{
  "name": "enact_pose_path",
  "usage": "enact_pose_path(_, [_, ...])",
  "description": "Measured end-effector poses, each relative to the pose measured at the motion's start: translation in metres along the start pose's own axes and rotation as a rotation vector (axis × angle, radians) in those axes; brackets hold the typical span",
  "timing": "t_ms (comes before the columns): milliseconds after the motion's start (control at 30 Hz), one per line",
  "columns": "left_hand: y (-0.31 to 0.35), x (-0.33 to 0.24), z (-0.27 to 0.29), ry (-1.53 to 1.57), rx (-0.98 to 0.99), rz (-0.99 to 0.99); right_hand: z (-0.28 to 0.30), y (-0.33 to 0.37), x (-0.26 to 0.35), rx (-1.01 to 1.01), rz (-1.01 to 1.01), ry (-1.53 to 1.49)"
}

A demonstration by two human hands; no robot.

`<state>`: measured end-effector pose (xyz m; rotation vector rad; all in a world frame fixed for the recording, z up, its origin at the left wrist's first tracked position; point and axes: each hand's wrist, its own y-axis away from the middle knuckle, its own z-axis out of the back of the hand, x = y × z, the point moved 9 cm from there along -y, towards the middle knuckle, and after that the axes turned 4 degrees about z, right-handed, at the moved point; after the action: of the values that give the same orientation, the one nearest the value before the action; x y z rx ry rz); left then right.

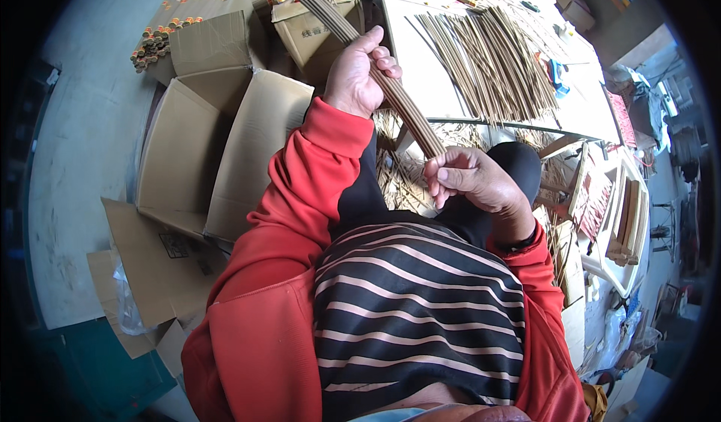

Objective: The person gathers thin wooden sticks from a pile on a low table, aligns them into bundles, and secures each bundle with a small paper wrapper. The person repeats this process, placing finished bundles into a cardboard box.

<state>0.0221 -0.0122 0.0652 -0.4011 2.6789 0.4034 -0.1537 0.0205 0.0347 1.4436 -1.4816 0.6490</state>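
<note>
Bundle of sticks [411, 114] fills the left hand [355, 75], fingers gripping; the right hand [479, 181] curls its fingers at the lower end, grip unclear; loose sticks [492, 69] lie beyond.

White-topped table [589, 97]: thin brown incense sticks [496, 65] spread side by side in broad layer, some crossing; blue-and-white item [556, 75], kind unclear, beside their right edge. Pale grey floor [75, 196]: open cardboard box [176, 166].

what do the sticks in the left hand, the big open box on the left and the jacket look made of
Sticks: possibly wood or pressed powder; matt, evenly brown, thin and straight. Box: most likely cardboard; dull tan, with open flaps. Jacket: fabric, probably knit; matt red, with soft folds.
</note>
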Motion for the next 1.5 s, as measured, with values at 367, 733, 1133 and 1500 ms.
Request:
enact_pose_path(367, [0.000, 0.039, 0.003, -0.169, 0.011, 0.072, -0.008, -0.024, 0.016, -0.100, 0.109, 0.004])
enact_pose_path(733, [-0.012, 0.011, -0.021, -0.005, 0.302, 0.028, -0.041, -0.016, -0.011, 0.173, -0.120, -0.611])
enact_pose_path(1133, [-0.046, -0.040, -0.017, -0.062, 0.134, -0.026, -0.045, -0.007, -0.020, 0.364, -0.132, -0.898])
enact_pose_path(1500, [-0.056, -0.039, -0.001, -0.427, -0.134, -0.160, -0.022, -0.010, -0.029, 0.079, -0.130, -0.570])
